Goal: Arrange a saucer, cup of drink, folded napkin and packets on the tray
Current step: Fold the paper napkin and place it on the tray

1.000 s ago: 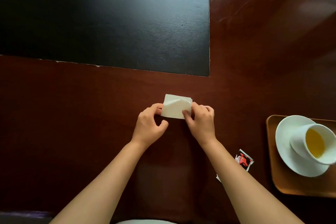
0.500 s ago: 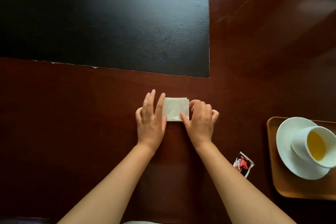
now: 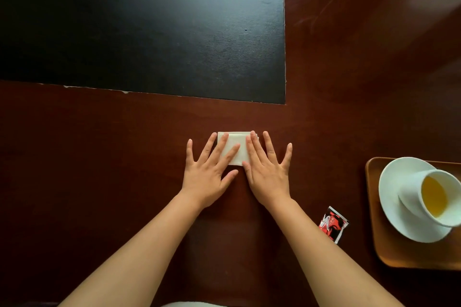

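A white folded napkin (image 3: 235,143) lies flat on the dark wooden table in the middle. My left hand (image 3: 209,169) rests palm down, fingers spread, over its left part. My right hand (image 3: 267,169) lies flat the same way over its right part. At the right edge a brown wooden tray (image 3: 374,232) carries a white saucer (image 3: 394,204). A white cup (image 3: 434,197) of yellow drink stands on the saucer. A red and black packet (image 3: 333,224) lies on the table just left of the tray, beside my right forearm.
A large black mat (image 3: 142,27) covers the far left half of the table (image 3: 361,82). Bare wood runs along the right side beyond the tray.
Both hands went from pinching the curled napkin at its edges to lying flat with spread fingers on it. The napkin now lies pressed flat.
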A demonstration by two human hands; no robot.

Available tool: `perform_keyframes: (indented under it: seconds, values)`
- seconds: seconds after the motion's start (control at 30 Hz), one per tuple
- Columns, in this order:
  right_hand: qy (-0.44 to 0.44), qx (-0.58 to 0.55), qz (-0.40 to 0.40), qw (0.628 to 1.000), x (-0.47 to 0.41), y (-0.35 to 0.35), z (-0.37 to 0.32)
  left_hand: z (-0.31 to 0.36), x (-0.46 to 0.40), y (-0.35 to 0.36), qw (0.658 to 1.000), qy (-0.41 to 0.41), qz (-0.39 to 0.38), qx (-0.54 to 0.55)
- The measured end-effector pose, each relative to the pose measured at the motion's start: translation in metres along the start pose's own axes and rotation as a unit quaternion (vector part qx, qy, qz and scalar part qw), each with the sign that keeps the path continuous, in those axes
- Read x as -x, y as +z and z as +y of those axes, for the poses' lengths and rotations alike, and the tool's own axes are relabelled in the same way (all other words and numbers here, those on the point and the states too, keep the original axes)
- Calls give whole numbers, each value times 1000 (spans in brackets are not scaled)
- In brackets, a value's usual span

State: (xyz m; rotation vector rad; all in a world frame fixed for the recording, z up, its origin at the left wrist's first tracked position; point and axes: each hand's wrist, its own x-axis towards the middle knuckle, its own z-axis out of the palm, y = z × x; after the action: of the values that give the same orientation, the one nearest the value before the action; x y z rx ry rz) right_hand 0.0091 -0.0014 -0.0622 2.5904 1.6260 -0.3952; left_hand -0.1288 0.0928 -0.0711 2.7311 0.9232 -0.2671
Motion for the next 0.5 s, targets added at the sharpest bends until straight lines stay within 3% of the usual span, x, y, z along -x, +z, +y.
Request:
perform_keyframes:
  seconds: [0.1, 0.23, 0.33, 0.43, 0.5]
  values:
    - [17, 10, -10, 1000, -1, -1, 0, -4, 6, -4, 1000, -30, -6, 0]
    - [26, 10, -19, 999, -1, 1, -3, 20, 11, -19, 984, -124, 37, 127]
    - [23, 11, -15, 1000, -1, 1, -2, 41, 7, -33, 921, -196, 107, 321]
    - [21, 3, -7, 1000, -1, 1, -1, 44, -5, -43, 841, -282, 69, 457]
    - [20, -1, -1, 1000, 0, 1, -1, 39, -13, -45, 814, -314, 41, 486]
